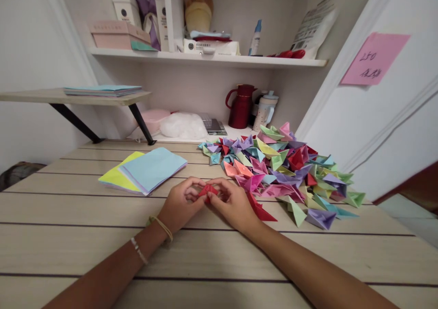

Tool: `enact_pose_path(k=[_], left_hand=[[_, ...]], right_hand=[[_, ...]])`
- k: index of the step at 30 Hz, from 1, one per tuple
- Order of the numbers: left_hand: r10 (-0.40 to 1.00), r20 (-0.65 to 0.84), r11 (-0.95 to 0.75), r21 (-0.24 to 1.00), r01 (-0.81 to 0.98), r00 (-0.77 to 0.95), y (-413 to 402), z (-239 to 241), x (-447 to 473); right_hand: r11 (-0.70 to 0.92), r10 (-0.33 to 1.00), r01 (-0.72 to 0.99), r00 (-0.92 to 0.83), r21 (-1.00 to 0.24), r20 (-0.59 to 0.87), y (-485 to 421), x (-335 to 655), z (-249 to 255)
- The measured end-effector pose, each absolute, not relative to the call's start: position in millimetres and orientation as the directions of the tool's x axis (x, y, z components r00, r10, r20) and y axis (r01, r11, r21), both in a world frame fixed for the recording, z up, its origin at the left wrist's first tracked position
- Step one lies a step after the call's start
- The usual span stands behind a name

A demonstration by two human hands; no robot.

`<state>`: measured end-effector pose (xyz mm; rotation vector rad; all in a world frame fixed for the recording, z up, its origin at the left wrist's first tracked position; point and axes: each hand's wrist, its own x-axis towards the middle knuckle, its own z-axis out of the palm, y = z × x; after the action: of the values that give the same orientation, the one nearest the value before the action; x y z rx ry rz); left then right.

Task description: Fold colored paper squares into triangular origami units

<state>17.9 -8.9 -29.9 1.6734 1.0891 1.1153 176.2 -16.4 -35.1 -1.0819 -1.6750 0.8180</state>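
Firstly, left of centre: coloured sheets (pixel 155 168), stacked. Centre of frame: left hand (pixel 180 204), fingers curled, pinching one red folded paper (pixel 208 190); right hand (pixel 234 205), likewise closed on its other side. Right of centre: paper boats (pixel 278 177), many, heaped. Upper right: pink note (pixel 383 54).

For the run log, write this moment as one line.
left hand: holds red paper | right hand: holds same | nearby: folded paper boats, paper sheets
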Motion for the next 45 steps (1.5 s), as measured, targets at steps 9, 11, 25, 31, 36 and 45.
enact_pose_path(k=[9, 11, 25, 31, 36, 45], left_hand=[[0.924, 0.211, -0.286, 0.935, 0.21, 0.32, -13.4, -25.9, 17.8], [0.922, 0.2, -0.28, 0.935, 0.216, 0.332, -13.8, -25.8, 17.3], [0.927, 0.206, -0.273, 0.944, 0.183, 0.314, -8.7, -32.4, 13.8], [0.948, 0.192, -0.234, 0.961, 0.146, 0.252, -5.3, -34.2, 14.0], [0.934, 0.207, -0.281, 0.929, 0.241, 0.29, -7.1, -32.4, 14.4], [0.92, 0.214, -0.279, 0.946, 0.166, 0.328, -4.7, -34.0, 10.5]], right_hand=[[0.323, 0.943, 0.207, -0.153, -0.923, 0.296, -14.9, 176.9, -38.4], [0.325, 0.941, 0.201, -0.168, -0.924, 0.295, -15.2, 176.8, -38.0], [0.374, 0.927, 0.322, -0.119, -0.87, 0.354, -12.0, 178.9, -35.9], [0.336, 0.941, 0.274, -0.059, -0.901, 0.333, -8.7, 181.0, -38.3], [0.419, 0.908, 0.339, -0.169, -0.842, 0.384, -9.7, 180.5, -37.6], [0.394, 0.919, 0.364, -0.149, -0.844, 0.365, -9.2, 180.1, -38.8]])
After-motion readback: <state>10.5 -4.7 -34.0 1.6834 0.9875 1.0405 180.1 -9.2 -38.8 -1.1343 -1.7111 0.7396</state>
